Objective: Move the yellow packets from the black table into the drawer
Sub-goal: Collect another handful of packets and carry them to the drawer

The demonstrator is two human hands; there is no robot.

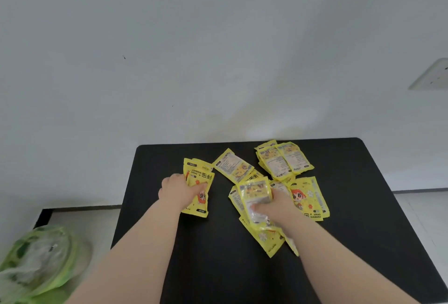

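A pale wall [218, 49] fills the upper half of the view, with a white socket plate [431, 75] at its right edge. Below it a black counter [218, 255] stands against the wall, its far corners rounded. Pale floor [80, 221] shows on either side, and a green and clear plastic bag [38, 262] lies on the floor at lower left, blurred.

Yellow packets are scattered over the far half of the counter. A small stack [283, 160] lies printed side down near the far edge, right of centre. One packet [232, 165] lies tilted just left of it. A loose overlapping heap [310, 199] spreads in the middle right, one of its packets showing a cartoon figure. A separate pair of packets [198, 182] lies to the left, apart from the heap.

Both bare forearms reach in from the bottom edge. The left hand [177, 189] lies on the left pair, fingers closed around the top packet's edge. The right hand [274, 206] presses into the heap, fingers curled over a crinkled packet [254, 197] that it grips.
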